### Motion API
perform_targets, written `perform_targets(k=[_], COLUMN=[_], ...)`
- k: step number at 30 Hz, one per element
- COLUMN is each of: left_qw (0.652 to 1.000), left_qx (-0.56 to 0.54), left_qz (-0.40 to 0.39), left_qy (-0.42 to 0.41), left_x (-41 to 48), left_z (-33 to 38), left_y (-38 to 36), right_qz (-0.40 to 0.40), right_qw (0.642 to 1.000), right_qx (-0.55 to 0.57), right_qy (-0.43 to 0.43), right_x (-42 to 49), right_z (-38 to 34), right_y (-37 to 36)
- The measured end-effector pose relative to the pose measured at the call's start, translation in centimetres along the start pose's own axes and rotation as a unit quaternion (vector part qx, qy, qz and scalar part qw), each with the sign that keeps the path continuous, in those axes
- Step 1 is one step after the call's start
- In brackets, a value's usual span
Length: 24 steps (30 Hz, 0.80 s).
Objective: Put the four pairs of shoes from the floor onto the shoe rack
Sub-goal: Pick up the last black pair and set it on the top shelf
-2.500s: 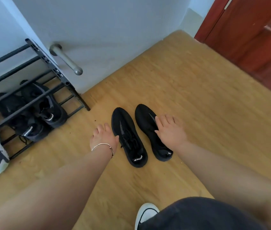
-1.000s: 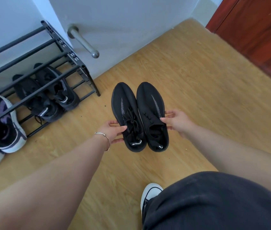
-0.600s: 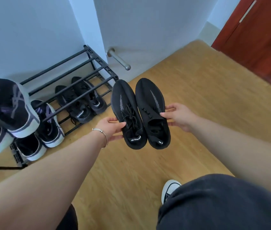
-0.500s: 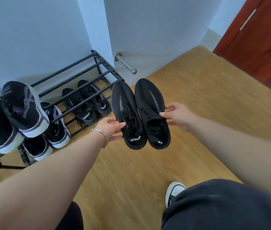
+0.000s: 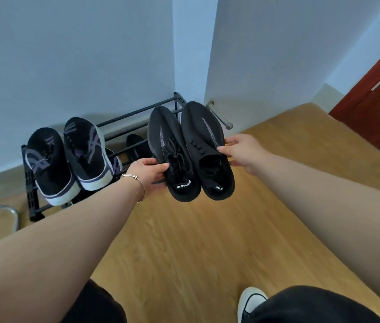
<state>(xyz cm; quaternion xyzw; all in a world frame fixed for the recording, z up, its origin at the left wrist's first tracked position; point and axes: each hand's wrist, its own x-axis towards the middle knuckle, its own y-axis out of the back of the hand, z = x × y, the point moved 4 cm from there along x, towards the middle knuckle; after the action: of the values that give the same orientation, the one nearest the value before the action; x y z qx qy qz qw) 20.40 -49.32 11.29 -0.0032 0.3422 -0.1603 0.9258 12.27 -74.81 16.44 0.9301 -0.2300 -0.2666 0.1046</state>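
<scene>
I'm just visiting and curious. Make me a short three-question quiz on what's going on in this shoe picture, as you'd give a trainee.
1. True or false: the pair of black shoes is resting on the floor.
2. Which hand wears the bracelet? A) left hand B) right hand C) neither
3. Fill in: the black and purple sneakers sit on the ____ tier of the shoe rack.

Key
1. False: both hands hold the pair up in the air, one at each outer side, in front of the rack.
2. A.
3. Top. The part of the top tier to their right looks free.
</scene>
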Motion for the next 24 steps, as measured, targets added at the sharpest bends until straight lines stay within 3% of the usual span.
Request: perform_targets(k=[11, 24], left_qw=[0.992, 0.987], left_qx=[-0.032, -0.03], left_qz=[0.112, 0.159], left_qy=[-0.042, -0.015], left_x=[4.8, 10.2], left_z=[4.4, 5.0], left_y=[3.5, 5.7], right_qz=[-0.042, -0.078], right_qw=[0.998, 0.997], right_qx=[-0.024, -0.018], right_qy=[0.035, 0.002], right_x=[9.2, 17.9], right_z=[-5.0, -5.4], right_y=[-6.7, -11.1])
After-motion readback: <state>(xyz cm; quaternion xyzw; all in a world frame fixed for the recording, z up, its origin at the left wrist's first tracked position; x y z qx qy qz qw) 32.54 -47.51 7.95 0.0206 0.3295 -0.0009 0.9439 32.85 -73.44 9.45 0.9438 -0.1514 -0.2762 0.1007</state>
